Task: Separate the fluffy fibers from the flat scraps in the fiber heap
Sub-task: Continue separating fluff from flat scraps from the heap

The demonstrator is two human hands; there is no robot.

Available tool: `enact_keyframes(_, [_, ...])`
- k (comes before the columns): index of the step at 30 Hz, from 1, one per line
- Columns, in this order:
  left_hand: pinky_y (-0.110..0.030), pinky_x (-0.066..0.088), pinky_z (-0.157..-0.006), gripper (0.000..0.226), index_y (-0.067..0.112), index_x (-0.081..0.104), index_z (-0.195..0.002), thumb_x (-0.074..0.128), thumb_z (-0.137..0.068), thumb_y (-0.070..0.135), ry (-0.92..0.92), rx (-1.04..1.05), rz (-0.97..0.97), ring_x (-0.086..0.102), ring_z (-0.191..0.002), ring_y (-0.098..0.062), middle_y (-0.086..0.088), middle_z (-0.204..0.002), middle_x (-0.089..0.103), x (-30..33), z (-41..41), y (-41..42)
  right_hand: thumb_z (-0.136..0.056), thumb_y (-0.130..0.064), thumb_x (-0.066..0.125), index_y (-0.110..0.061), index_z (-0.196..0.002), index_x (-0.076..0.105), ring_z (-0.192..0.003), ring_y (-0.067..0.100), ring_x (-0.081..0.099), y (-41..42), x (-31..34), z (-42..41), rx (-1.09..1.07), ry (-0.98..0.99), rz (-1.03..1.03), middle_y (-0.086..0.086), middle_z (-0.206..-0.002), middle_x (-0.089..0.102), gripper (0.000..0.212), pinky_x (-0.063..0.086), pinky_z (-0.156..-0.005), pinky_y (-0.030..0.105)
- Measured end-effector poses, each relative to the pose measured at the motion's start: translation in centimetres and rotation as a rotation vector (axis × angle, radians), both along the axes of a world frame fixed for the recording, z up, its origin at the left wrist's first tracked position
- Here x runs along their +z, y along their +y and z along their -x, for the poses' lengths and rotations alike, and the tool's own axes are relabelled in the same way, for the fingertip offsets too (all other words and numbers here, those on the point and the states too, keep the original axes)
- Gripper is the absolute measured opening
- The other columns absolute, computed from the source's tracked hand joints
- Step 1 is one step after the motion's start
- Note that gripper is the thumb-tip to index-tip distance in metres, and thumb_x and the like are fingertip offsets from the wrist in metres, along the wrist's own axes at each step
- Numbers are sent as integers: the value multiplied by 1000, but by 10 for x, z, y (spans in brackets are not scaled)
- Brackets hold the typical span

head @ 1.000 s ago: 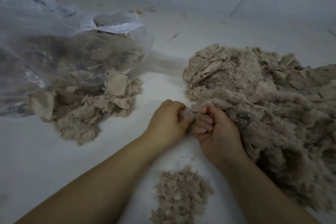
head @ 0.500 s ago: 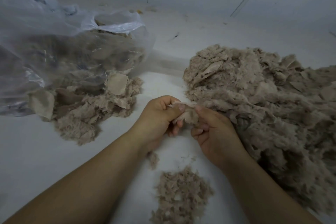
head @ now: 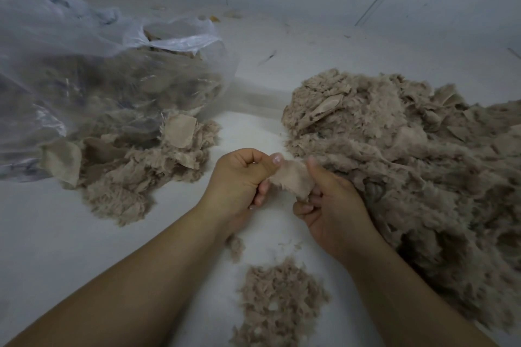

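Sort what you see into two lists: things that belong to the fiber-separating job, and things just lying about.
Job: left hand, right hand, flat scrap both pinch, big fiber heap, small fluff pile.
Lying about: plastic bag, yellow bit.

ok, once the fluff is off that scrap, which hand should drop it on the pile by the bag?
Probably left. The left hand already pinches the scrap and sits nearer the pile by the bag. The right hand borders the big heap.

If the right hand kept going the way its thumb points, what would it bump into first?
Probably the big fiber heap. The right hand, pinching a flat scrap, already sits at its near edge; depth is unclear.
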State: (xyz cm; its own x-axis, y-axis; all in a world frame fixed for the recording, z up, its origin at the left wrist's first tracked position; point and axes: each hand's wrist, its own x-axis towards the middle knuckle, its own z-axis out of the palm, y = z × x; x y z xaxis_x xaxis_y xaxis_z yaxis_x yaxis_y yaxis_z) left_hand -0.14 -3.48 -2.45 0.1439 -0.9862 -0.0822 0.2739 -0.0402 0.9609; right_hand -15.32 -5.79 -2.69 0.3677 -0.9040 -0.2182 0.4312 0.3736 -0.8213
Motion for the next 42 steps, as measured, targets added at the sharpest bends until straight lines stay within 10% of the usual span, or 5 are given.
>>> enact_keyframes(10, [-16, 25, -36, 31, 14, 53, -66, 72, -82, 33, 37, 205, 67, 30, -34, -15, -4, -43, 42, -1, -11, -3, -82, -21, 63, -3, -81, 58, -42, 3, 42, -2, -3, 1, -59, -40, -46, 0, -57, 54, 19, 30, -37, 16])
enact_keyframes(18, [-18, 29, -36, 49, -1, 55, -64, 65, -90, 40, -324, -221, -78, 35, -32, -17, -9, -42, 47, 3, -5, -1, -93, -25, 59, 18, -111, 58, -54, 9, 46, 3, -1, 0, 2, 47, 33, 12, -74, 57, 47, 35, -44, 18])
enact_keyframes(26, [-34, 53, -53, 13, 9, 51, -104, 57, -99, 20, 323, 373, 200, 64, -62, -27, -15, -87, 65, 5, -15, -11, -104, -29, 40, -4, -63, 64, -39, 4, 25, -2, 0, -1, -164, -155, -172, -5, -51, 28, 54, 27, -38, 17])
enact_keyframes(32, [-18, 42, -80, 31, 15, 63, -118, 65, -88, 9, -962, -1, 264, 55, -89, -8, 2, -108, 62, -17, 27, -20, -105, -33, 34, -5, -61, 60, -37, 5, 24, 0, 2, -2, -182, -222, -171, -5, -46, 27, 58, 24, -37, 17])
enact_keyframes(42, [-26, 37, -64, 6, 21, 63, -83, 66, -88, 23, -1082, 86, 139, 53, -80, -12, 8, -87, 55, -13, 35, -33, -105, -30, 34, -7, -139, 48, -39, 4, 25, -3, 3, -5, -237, -277, -282, -6, -53, 25, 43, 27, -38, 16])
